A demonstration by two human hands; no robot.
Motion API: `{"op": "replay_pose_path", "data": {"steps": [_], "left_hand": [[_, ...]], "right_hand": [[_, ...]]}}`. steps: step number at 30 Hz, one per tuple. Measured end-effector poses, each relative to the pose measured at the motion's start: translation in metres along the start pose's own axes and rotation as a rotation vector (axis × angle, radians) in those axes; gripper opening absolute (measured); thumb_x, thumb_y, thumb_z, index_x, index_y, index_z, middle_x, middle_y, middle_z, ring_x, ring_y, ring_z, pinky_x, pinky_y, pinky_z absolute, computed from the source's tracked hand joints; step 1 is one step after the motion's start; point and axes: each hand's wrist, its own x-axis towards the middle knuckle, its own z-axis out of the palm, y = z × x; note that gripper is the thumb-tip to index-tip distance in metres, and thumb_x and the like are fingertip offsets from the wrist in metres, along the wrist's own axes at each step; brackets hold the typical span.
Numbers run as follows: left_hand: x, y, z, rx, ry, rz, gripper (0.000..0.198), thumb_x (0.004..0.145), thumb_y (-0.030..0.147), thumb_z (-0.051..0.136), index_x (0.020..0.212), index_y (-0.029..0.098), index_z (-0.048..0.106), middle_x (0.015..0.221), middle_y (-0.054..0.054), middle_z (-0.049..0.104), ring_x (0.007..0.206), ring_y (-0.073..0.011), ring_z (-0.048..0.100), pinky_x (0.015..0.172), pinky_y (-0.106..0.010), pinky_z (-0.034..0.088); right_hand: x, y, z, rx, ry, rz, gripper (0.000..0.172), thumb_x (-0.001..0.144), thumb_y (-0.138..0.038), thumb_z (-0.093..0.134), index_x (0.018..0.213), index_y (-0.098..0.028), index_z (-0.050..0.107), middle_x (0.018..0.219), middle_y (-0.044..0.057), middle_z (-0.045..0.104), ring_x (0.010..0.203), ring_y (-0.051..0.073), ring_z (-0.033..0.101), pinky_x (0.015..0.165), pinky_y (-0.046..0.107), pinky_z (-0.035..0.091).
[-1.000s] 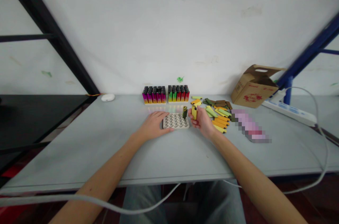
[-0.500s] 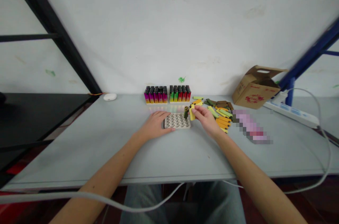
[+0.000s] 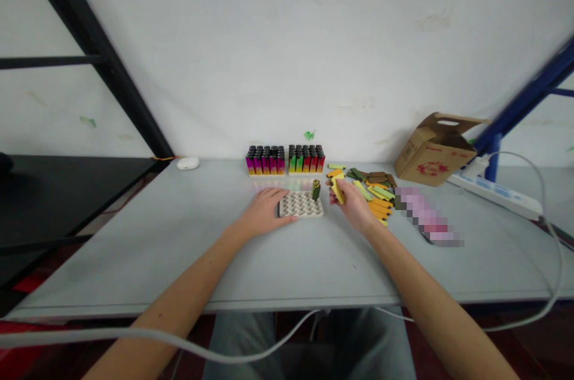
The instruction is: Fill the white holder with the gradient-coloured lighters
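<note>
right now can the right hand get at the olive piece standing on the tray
Probably yes: the right hand is just beside the olive piece on the tray, with nothing between them, though it is holding a yellow casing.

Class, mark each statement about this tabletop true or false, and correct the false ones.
1. The left hand lies against a pale perforated tray. True.
2. The right hand holds a yellow piece. True.
3. An olive-green piece lies flat on the table. False: it stands upright at the tray's back right corner.
4. The lighters stand in two neat blocks near the wall. True.
5. The cardboard box sits left of the lighters. False: it sits to their right, near a power strip.
</note>
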Motion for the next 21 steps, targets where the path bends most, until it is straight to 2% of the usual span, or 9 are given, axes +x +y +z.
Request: {"op": "replay_pose_path", "data": {"steps": [4, 6, 8, 10, 13, 16, 19, 21], "left_hand": [[0.000, 0.000, 0.000, -0.001, 0.000, -0.010, 0.070, 0.075, 0.058, 0.066, 0.127, 0.012, 0.055, 0.127, -0.016, 0.060, 0.118, -0.0309, 0.053, 0.105, -0.047, 0.038], [0.000, 0.000, 0.000, -0.003, -0.007, -0.015, 0.070, 0.075, 0.058, 0.066, 0.127, 0.012, 0.055, 0.127, -0.016, 0.060, 0.118, -0.0306, 0.053, 0.105, -0.046, 0.039], [0.000, 0.001, -0.001, -0.001, -0.009, -0.017, 0.070, 0.075, 0.058, 0.066, 0.127, 0.012, 0.055, 0.127, -0.015, 0.060, 0.117, -0.0304, 0.053, 0.105, -0.046, 0.039], [0.000, 0.002, -0.001, 0.002, -0.005, -0.016, 0.069, 0.075, 0.058, 0.066, 0.127, 0.013, 0.055, 0.126, -0.015, 0.060, 0.117, -0.0304, 0.053, 0.105, -0.046, 0.039], [0.000, 0.001, -0.001, -0.001, 0.008, -0.006, 0.069, 0.075, 0.058, 0.066, 0.127, 0.014, 0.056, 0.126, -0.015, 0.060, 0.117, -0.0308, 0.053, 0.104, -0.046, 0.039], [0.000, -0.002, -0.001, -0.005, 0.014, 0.003, 0.069, 0.076, 0.059, 0.065, 0.127, 0.014, 0.055, 0.126, -0.014, 0.060, 0.118, -0.0306, 0.053, 0.105, -0.047, 0.038], [0.000, -0.005, -0.001, -0.009, 0.018, -0.005, 0.068, 0.076, 0.058, 0.065, 0.126, 0.013, 0.056, 0.126, -0.015, 0.060, 0.118, -0.0304, 0.052, 0.106, -0.046, 0.038], [0.000, -0.006, -0.001, -0.014, 0.019, -0.014, 0.067, 0.076, 0.057, 0.065, 0.126, 0.013, 0.056, 0.126, -0.015, 0.060, 0.119, -0.0304, 0.052, 0.106, -0.046, 0.038]], "right_hand": [[-0.005, -0.005, 0.002, 0.102, -0.043, 0.114, 0.039, 0.065, -0.050, 0.076, 0.082, -0.019, 0.061, 0.059, -0.008, 0.033, 0.049, 0.007, 0.030, 0.046, 0.021, 0.028], [-0.006, -0.006, 0.003, 0.090, -0.063, 0.130, 0.039, 0.067, -0.051, 0.075, 0.084, -0.019, 0.061, 0.060, -0.007, 0.033, 0.050, 0.008, 0.030, 0.046, 0.021, 0.027], [-0.007, -0.006, 0.003, 0.062, -0.073, 0.116, 0.044, 0.071, -0.061, 0.067, 0.083, -0.019, 0.063, 0.063, -0.005, 0.037, 0.052, 0.009, 0.035, 0.046, 0.022, 0.030], [-0.005, -0.005, 0.002, -0.011, -0.053, 0.052, 0.049, 0.075, -0.067, 0.058, 0.080, -0.018, 0.064, 0.067, -0.002, 0.041, 0.055, 0.010, 0.039, 0.048, 0.024, 0.033], [-0.003, -0.003, -0.001, -0.167, -0.047, -0.041, 0.050, 0.078, -0.066, 0.054, 0.082, -0.018, 0.064, 0.067, -0.002, 0.041, 0.055, 0.011, 0.039, 0.047, 0.025, 0.033], [0.000, 0.000, -0.005, -0.332, -0.072, -0.116, 0.049, 0.080, -0.062, 0.054, 0.099, -0.017, 0.063, 0.065, -0.003, 0.044, 0.054, 0.011, 0.039, 0.048, 0.025, 0.033], [0.001, 0.005, -0.008, -0.499, -0.005, -0.255, 0.052, 0.080, -0.051, 0.060, 0.120, -0.017, 0.052, 0.060, -0.006, 0.047, 0.053, 0.012, 0.043, 0.052, 0.025, 0.036], [0.001, 0.008, -0.009, -0.559, 0.039, -0.338, 0.052, 0.079, -0.044, 0.065, 0.122, -0.019, 0.048, 0.060, -0.006, 0.050, 0.056, 0.013, 0.050, 0.055, 0.025, 0.040]]}}
